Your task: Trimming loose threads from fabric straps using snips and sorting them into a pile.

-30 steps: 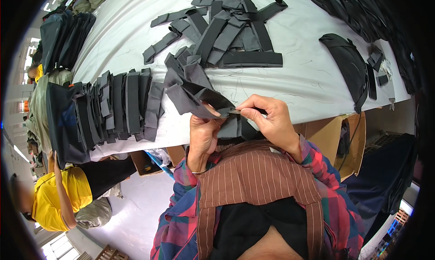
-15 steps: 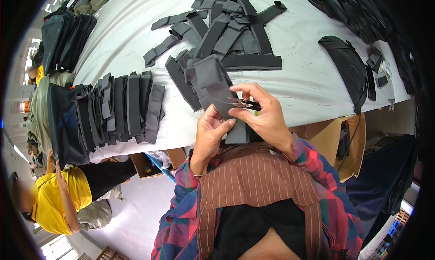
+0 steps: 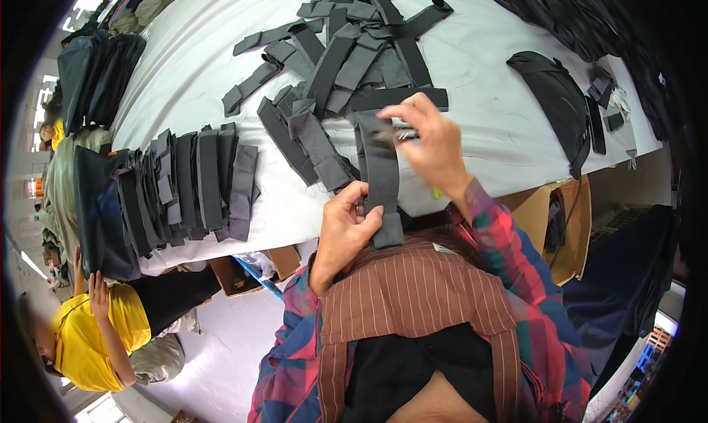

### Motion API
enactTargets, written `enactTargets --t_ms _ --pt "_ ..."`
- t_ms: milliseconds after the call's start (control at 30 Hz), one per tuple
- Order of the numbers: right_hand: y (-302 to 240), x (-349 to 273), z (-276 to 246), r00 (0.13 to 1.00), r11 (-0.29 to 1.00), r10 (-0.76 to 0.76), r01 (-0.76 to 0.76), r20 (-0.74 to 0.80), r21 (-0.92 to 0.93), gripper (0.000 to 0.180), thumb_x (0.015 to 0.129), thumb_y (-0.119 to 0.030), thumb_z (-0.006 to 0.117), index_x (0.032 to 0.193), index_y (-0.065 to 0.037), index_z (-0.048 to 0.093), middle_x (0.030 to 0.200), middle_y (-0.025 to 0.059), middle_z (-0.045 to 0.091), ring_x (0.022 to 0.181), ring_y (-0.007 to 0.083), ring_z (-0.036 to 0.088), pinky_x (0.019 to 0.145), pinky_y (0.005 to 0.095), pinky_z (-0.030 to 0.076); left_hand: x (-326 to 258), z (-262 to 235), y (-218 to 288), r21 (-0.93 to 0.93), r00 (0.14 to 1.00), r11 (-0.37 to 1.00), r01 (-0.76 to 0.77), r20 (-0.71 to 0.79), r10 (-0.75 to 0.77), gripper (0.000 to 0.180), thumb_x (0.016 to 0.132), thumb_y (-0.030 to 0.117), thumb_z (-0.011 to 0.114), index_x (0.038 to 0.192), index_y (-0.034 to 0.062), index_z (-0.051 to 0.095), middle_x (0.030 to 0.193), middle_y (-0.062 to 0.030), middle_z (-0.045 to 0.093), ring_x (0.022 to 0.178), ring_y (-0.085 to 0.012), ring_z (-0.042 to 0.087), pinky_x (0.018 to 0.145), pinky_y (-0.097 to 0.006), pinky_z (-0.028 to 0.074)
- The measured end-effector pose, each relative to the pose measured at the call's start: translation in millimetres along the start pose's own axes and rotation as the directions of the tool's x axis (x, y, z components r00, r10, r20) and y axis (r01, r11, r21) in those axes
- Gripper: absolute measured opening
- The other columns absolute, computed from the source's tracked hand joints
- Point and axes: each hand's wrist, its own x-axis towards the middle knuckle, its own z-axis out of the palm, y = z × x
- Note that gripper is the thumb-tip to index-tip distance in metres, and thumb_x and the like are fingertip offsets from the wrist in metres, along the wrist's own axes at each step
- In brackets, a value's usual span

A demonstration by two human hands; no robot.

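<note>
A dark grey folded fabric strip [image 3: 382, 168] hangs upright in front of me, over the table's near edge. My left hand [image 3: 344, 227] pinches its lower end between thumb and fingers. At its upper end is my right hand [image 3: 434, 144], curled round small thread snips [image 3: 405, 134] and partly smeared by motion. Whether the fingers also touch the cloth cannot be made out. Just left of the held piece, more grey strips [image 3: 318, 144] lie on the white table cover [image 3: 472, 139].
A loose heap of strips [image 3: 354, 65] lies farther back, and a row of strips [image 3: 209, 181] on the left. Dark garments [image 3: 549, 98] lie at right. Below the edge stands a cardboard box [image 3: 571, 235]. A person in a yellow shirt [image 3: 103, 342] is at lower left.
My right hand has moved up along the strip with the snips. The strip now stands straighter, apart from the strips to its left. My left hand stays at its lower end.
</note>
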Motion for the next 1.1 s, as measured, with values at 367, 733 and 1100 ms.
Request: enactTargets --t_ms 367,733,1100 --pt "21.0 -13.2 -15.8 0.892 0.775 0.439 -0.437 0.109 0.457 0.014 0.088 -0.012 0.064 0.097 -0.002 0.064 0.083 -0.0016 0.061 0.075 0.0040 0.052 0.065 0.0196 0.042 1.9 -5.2 -6.6 0.071 0.996 0.997 -0.043 -0.072 0.048 0.027 0.084 -0.002 0.059 0.110 -0.0049 0.059 0.093 0.0001 0.062 0.073 -0.0010 0.053 0.062 -0.017 0.044" --pt "-14.0 -24.6 -18.0 0.767 0.411 0.456 -0.631 0.451 0.658 0.056 0.081 -0.003 0.061 0.131 -0.007 0.039 0.108 0.0023 0.056 0.089 0.0070 0.053 0.079 0.0225 0.044 7.8 19.0 2.5 0.084 0.963 0.963 -0.257 -0.063 0.262 0.060 0.080 0.001 0.064 0.131 0.0050 0.033 0.123 -0.0109 0.046 0.103 -0.0192 0.053 0.082 -0.029 0.047" --pt "-16.0 -35.0 -7.7 0.816 0.442 0.293 -0.578 0.499 0.686 0.056 0.079 0.005 0.053 0.132 -0.004 0.039 0.107 0.0021 0.056 0.093 0.0073 0.055 0.080 0.0229 0.046 39.9 3.6 4.9 0.174 0.997 0.982 -0.076 0.014 0.075 0.046 0.079 0.007 0.072 0.118 -0.0038 0.051 0.101 -0.0087 0.061 0.091 -0.0118 0.059 0.082 -0.025 0.049"
